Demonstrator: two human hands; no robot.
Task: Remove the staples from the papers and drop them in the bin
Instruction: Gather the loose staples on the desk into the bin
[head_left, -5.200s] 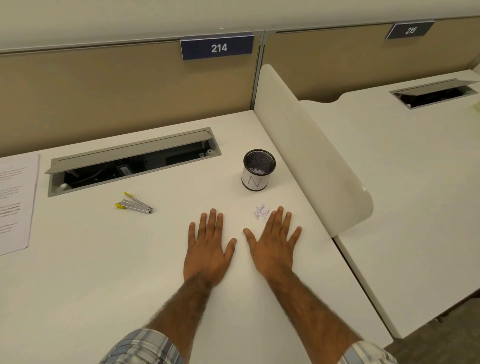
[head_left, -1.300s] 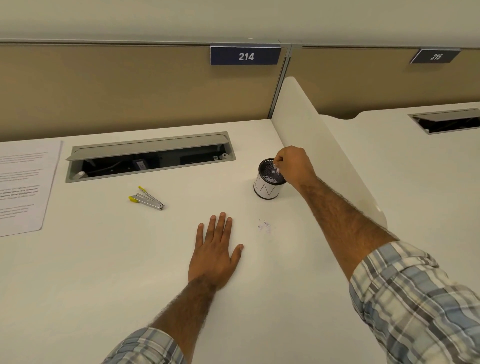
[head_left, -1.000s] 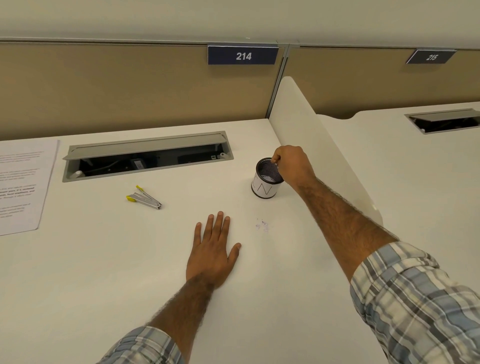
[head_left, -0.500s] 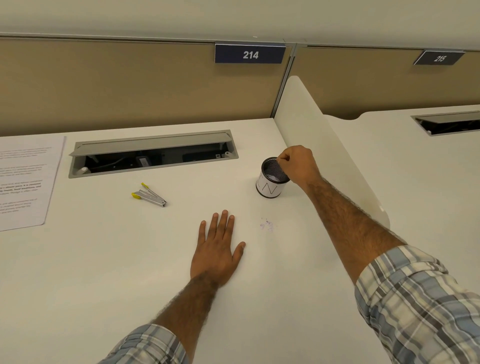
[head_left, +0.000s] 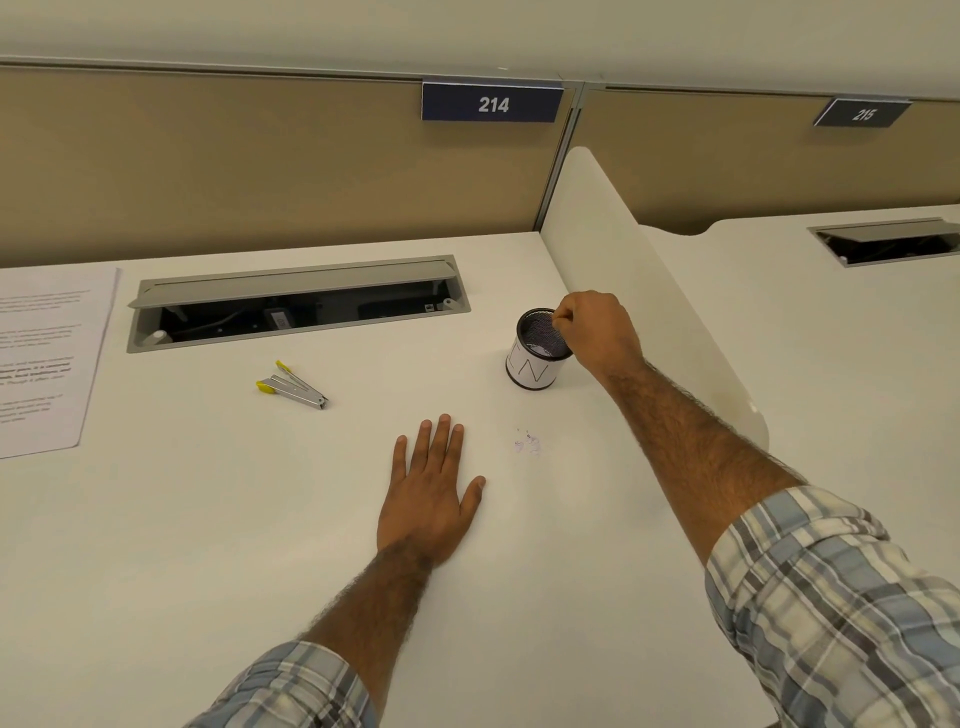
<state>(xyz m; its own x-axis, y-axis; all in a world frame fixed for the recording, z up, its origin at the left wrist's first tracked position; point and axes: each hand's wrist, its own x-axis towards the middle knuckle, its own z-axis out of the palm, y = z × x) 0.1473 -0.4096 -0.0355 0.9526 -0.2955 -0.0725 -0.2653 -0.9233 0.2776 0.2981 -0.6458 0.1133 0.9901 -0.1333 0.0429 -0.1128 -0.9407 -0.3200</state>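
black mesh with a white label wrapped round it: that is the bin (head_left: 532, 371), upright on the desk (head_left: 208, 519) near the divider. the right hand (head_left: 597, 332) hovers over its mouth, fingers curled in and fingertips (head_left: 560, 323) pinched against the thumb just above the rim. whether a staple sits in that pinch is too small to tell. the left hand (head_left: 428, 501) lies flat on the desk, fingers straight, holding nothing.

the step in hand looks like the drop. to do it well, keep the pinch over the middle of the mouth, not the rim, and part the fingers fully so nothing clings. a light rub of thumb on finger would free a stuck one. the bin looks light and narrow, so the knuckles should stay off its wall or it may tip.

the staples (head_left: 528, 443) show as a small faint cluster of thin bits with a purplish tint, on the desk between the left hand and the bin, nearer the hand. they are tiny and scattered, so i'd judge another pinch or two is needed. a pale patch shows low inside the bin, perhaps staples, though i cannot be sure. the papers (head_left: 47, 358) lie at the far left, and the remover (head_left: 293, 387) rests apart from them, touched by neither hand.
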